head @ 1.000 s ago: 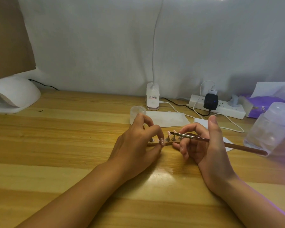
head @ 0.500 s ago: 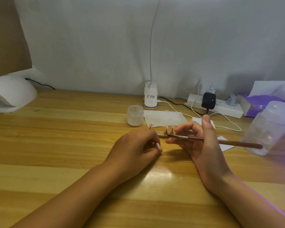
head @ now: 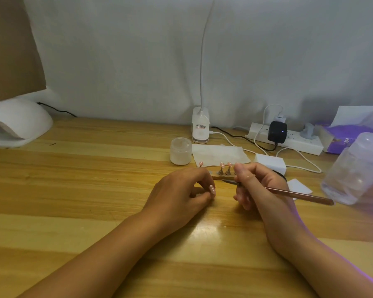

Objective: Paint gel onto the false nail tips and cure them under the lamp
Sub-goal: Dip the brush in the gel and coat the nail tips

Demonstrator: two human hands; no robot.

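Since half a sec ago your R hand (head: 258, 186) has rolled over: the thumb no longer sticks up, the fingers close round the brush (head: 293, 194), and its handle end has dropped lower on the right. L hand (head: 179, 192) has barely shifted in that time. A sec ago it was up at the stand (head: 216, 177); now it sits nearer you, fingers curled, pinching a pink tip (head: 212, 190). The brush point lies just left of the R fingers, in front of the stand and apart from the held tip. Room: a broad stretch of table (head: 73, 190) runs left from L hand to the lamp (head: 15, 123), which is at the far back-left, well apart from both hands. On the right the bottle (head: 357, 168) stands near the brush end. Jar (head: 181, 151) and wipe (head: 220, 154) sit just behind the stand. Hidden: the stand's right end is behind R hand, so you can't count all the tips (head: 221, 164) on it; approx four show. Lamp and bottle are cut by the frame edges. Bristles too small to tell if loaded.
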